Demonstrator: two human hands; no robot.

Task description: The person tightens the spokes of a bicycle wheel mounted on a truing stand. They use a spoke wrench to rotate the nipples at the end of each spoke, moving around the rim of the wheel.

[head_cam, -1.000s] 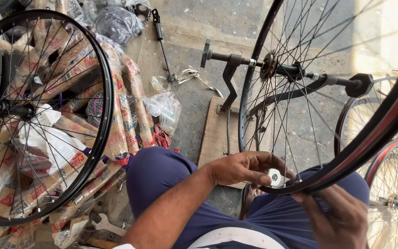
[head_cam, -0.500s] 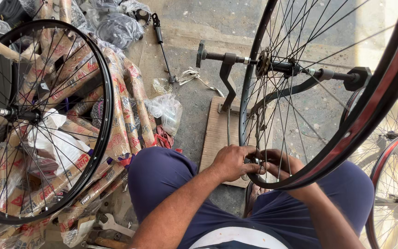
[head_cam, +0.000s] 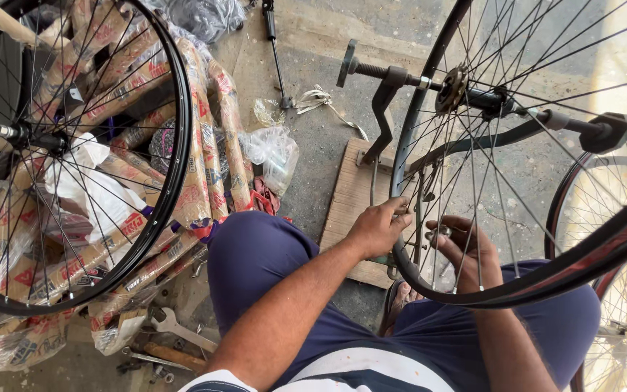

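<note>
The fingertips of the left hand [head_cam: 377,227] pinch the inner edge of the black metal bicycle wheel rim [head_cam: 406,156], thumb on the near side, fingers curled narrow around it. The right hand [head_cam: 467,250] sits just behind the rim among the thin steel spokes [head_cam: 473,189], fingers bent and half closed around a small silvery part [head_cam: 440,232]; whether they grip it tightly cannot be told.

The wheel stands upright on edge between the person's knees, its plane running away from the camera. Its axle lies crosswise, from upper left to right, carried through the silver hub with sprocket [head_cam: 453,88] by a black metal truing stand [head_cam: 386,109]. The stand rests on a flat wooden board [head_cam: 348,203] on the concrete floor [head_cam: 313,43].

To the left a second black spoked wheel [head_cam: 74,152] leans over paper-wrapped bundles [head_cam: 205,145]. A steel spanner [head_cam: 175,327] lies near the left knee.
</note>
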